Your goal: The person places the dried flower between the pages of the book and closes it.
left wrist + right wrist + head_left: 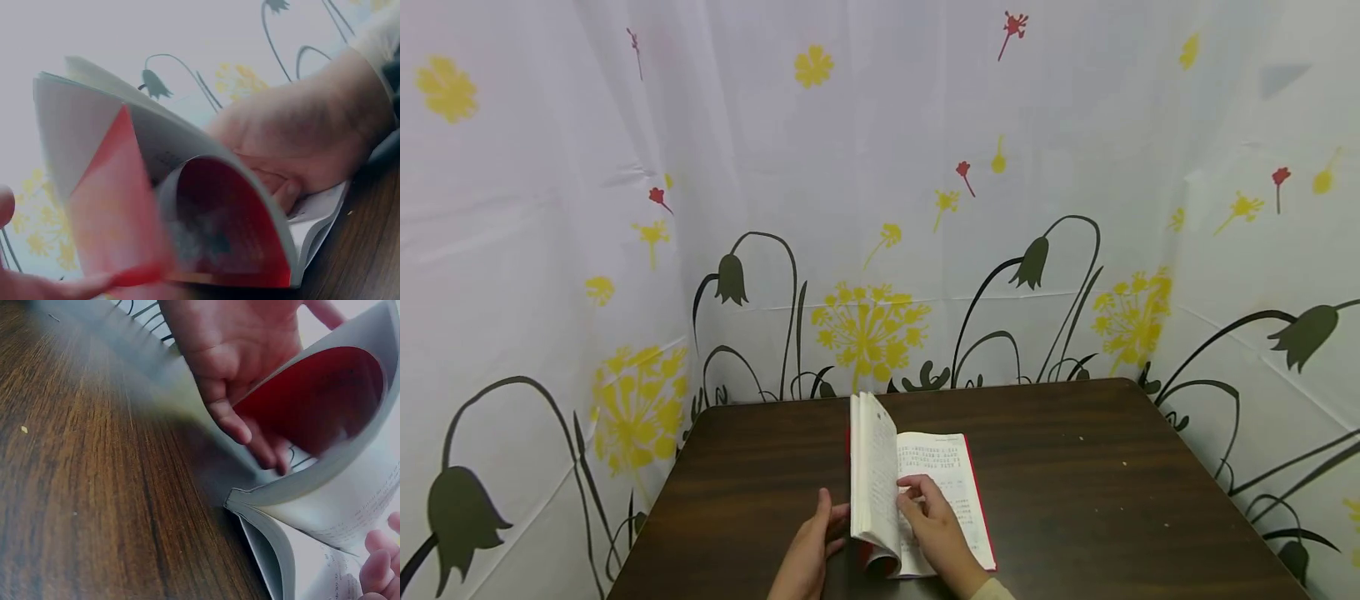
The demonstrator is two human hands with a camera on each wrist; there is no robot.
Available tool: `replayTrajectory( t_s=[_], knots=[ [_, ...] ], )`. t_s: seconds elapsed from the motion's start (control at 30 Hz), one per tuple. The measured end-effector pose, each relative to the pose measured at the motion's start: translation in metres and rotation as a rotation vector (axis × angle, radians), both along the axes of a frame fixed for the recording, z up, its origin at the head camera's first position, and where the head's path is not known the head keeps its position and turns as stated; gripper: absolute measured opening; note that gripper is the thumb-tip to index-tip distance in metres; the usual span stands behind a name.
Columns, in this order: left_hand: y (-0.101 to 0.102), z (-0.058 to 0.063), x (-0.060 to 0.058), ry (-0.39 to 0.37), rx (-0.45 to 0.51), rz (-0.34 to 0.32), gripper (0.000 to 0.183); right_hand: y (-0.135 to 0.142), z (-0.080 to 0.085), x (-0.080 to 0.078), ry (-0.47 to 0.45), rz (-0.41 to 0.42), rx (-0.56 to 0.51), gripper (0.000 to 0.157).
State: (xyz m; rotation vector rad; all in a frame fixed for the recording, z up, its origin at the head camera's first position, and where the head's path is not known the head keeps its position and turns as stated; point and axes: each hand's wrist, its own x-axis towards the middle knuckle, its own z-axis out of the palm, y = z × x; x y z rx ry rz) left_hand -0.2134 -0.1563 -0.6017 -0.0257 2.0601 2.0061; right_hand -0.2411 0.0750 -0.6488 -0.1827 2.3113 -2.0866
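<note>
An open paperback book (957, 479) with a red cover (244, 244) lies on the dark wooden table. A thick section of pages (872, 475) stands upright at the left, with part of the cover curling beneath it. Beside the standing pages on the left is my left hand (808, 546), thumb raised and fingers extended. Those fingers (231, 425) reach toward the red cover; a blurred red flap touches them in the left wrist view. My right hand (936, 529) rests over the right-hand page, its fingers loosely bent near the gutter and the standing pages.
The wooden table (1075, 483) extends to both sides of the book, with small light specks on its right part. Behind it hangs a white curtain (880, 167) printed with yellow, red and dark green flowers.
</note>
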Motion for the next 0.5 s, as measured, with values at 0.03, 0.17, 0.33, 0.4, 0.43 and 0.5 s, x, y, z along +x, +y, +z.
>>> replayTrajectory(
  t_s=[0.03,0.17,0.33,0.4,0.43,0.5],
  knots=[
    [0.003,0.003,0.002,0.012,0.013,0.032,0.080,0.000,-0.001,0.000,0.004,0.006,-0.004,0.030],
    [0.012,0.014,0.013,0.141,-0.008,0.222,0.050,0.000,-0.002,0.000,0.000,0.060,-0.101,0.044],
    [0.017,0.019,0.028,0.453,0.040,0.227,0.060,0.000,0.000,0.002,-0.011,0.083,-0.152,0.044],
    [0.017,0.014,0.024,0.644,0.071,0.030,0.065,0.001,0.002,0.000,0.004,0.068,-0.177,0.041],
    [0.017,0.010,0.022,0.690,0.086,-0.102,0.065,0.002,0.004,0.000,0.000,0.071,-0.216,0.041],
    [0.019,0.001,0.017,0.721,-0.003,-0.347,0.061,0.008,0.010,0.000,-0.013,0.082,-0.332,0.048]
  ],
)
